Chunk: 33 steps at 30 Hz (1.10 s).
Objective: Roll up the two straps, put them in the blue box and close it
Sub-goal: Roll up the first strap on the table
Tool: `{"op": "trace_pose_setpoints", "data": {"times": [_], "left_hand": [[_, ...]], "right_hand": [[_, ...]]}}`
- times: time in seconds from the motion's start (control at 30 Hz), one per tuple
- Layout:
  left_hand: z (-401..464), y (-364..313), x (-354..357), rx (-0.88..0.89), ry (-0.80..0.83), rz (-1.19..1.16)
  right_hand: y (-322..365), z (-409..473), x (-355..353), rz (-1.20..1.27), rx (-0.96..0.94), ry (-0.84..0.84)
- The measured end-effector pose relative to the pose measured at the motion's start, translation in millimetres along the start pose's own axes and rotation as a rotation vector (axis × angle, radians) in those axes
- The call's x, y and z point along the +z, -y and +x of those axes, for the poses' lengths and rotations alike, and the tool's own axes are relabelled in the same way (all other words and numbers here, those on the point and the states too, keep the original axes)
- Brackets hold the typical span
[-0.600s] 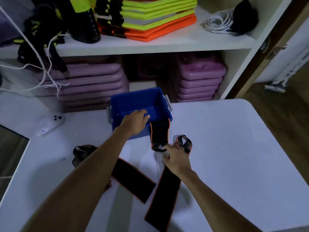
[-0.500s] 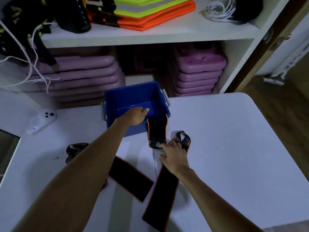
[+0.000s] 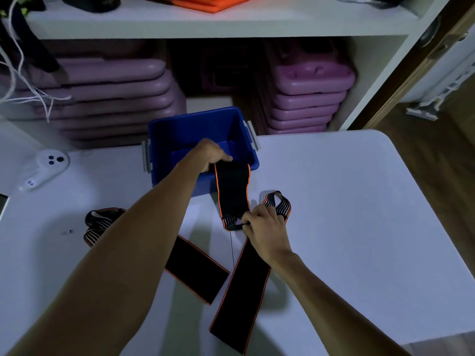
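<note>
Head view: left hand [image 3: 210,155] has lifted strap [image 3: 232,194] higher over blue box [image 3: 180,132].

The open plastic box [image 3: 195,129] is deep blue with pale grey side latches [image 3: 253,134]. The two flat elastic straps [image 3: 241,286] [image 3: 198,271] are black with thin orange edging, and their looped ends [image 3: 279,204] carry black and pale stripes. The rounded table top [image 3: 347,214] is plain white. Behind it, the stacked plastic cases [image 3: 308,98] are purple, and the folded fabric [image 3: 205,2] on the white shelf [image 3: 180,24] is bright orange.
</note>
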<state>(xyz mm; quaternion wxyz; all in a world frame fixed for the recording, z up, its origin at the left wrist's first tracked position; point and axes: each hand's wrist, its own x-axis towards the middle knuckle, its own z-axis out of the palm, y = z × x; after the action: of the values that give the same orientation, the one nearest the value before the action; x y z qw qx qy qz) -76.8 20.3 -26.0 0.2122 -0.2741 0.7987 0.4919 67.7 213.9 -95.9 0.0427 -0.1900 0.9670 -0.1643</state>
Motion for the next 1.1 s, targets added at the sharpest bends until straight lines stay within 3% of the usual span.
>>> {"op": "trace_pose_setpoints", "data": {"times": [0.27,0.4,0.57,0.67,0.73,0.83,0.97,1.1], "left_hand": [[-63.8,11.4,-40.6,0.327,-0.379,-0.549],[-112.1,49.3,-34.3,0.364,-0.592,-0.622],[-180.4,109.4,29.5,0.330,-0.823,-0.697],[-210.3,153.6,72.5,0.254,-0.954,-0.586],[-223.5,182.8,98.4,0.271,-0.890,-0.517],[-240.8,220.4,132.5,0.343,-0.759,-0.128],[-260.5,247.6,144.5,0.360,-0.582,0.158],[-271.5,265.7,131.2,0.322,-0.648,0.446]], "right_hand": [[-43.4,-15.0,-44.3,-0.017,-0.010,-0.006],[-78.0,-16.1,-65.5,-0.133,-0.044,-0.017],[-105.4,-5.9,-81.0,-0.152,-0.119,0.045],[-109.3,2.3,-84.4,-0.096,-0.180,0.126],[-109.5,5.2,-82.8,-0.073,-0.211,0.146],[-110.9,5.8,-75.1,-0.045,-0.205,0.136],[-111.2,4.1,-68.2,-0.005,-0.133,0.055],[-118.5,-2.2,-63.6,0.125,-0.174,0.151]]}}
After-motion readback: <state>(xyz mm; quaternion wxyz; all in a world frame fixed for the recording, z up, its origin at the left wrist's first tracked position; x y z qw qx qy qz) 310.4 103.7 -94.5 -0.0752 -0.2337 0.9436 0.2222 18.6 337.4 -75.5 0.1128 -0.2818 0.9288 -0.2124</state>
